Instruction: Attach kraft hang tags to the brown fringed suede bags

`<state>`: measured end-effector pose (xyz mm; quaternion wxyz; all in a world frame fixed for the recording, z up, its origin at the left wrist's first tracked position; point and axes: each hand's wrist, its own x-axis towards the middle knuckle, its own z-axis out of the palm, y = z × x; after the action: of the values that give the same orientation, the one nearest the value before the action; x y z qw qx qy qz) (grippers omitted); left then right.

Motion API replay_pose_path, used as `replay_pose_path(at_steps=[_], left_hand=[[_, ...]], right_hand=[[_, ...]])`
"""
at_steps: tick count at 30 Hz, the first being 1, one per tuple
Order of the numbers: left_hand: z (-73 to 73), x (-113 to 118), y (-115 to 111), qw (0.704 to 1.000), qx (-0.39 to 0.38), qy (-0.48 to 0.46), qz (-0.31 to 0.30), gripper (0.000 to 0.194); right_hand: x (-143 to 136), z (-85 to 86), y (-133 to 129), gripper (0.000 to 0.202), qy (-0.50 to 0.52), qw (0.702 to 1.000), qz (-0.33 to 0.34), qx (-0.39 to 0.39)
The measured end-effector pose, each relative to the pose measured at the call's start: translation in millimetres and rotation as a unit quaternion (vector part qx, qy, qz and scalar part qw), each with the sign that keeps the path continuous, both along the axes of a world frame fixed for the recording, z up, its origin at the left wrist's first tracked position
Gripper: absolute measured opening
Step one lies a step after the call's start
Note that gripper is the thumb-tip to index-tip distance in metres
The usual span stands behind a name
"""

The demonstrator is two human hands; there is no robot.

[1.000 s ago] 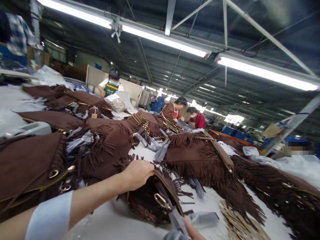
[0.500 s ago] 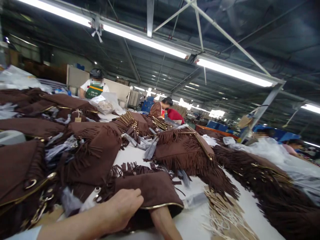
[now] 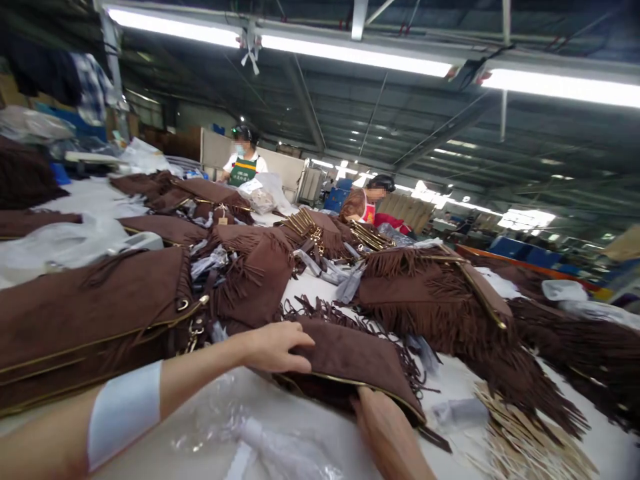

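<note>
The right hand [image 3: 387,433] is pushed into the open bag [image 3: 350,363] on the table [image 3: 505,417], fingers hidden, so its grip cannot be told. The flap is pinned by the left hand [image 3: 275,347], closed on its edge, keeping the mouth open. Beyond, more fringed bags [image 3: 430,300] are piled.

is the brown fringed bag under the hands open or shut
Open: the right hand reaches into the brown fringed bag under its gold-edged flap, while the left hand holds the top.
</note>
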<state>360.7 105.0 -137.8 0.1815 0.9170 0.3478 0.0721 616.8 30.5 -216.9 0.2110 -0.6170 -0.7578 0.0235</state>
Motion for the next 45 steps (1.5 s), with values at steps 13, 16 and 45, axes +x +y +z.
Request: replay_pose_path(at_steps=[13,16,45], left_hand=[[-11.0,-34,-11,0.993,-0.027,0.061,0.097,0.007],[3.4,-44,-6,0.987,-0.108,-0.015,0.118,0.009],[-27.8,-14,-3,0.905,-0.299,-0.245,0.175,0.023]], right_hand=[[-71,29.4,1,0.025,0.127,0.976,0.174,-0.011],[-73,36.1,4,0.021,0.127,0.978,0.162,-0.047],[-119,36.1,17,0.008,0.110,0.986,0.065,0.108]])
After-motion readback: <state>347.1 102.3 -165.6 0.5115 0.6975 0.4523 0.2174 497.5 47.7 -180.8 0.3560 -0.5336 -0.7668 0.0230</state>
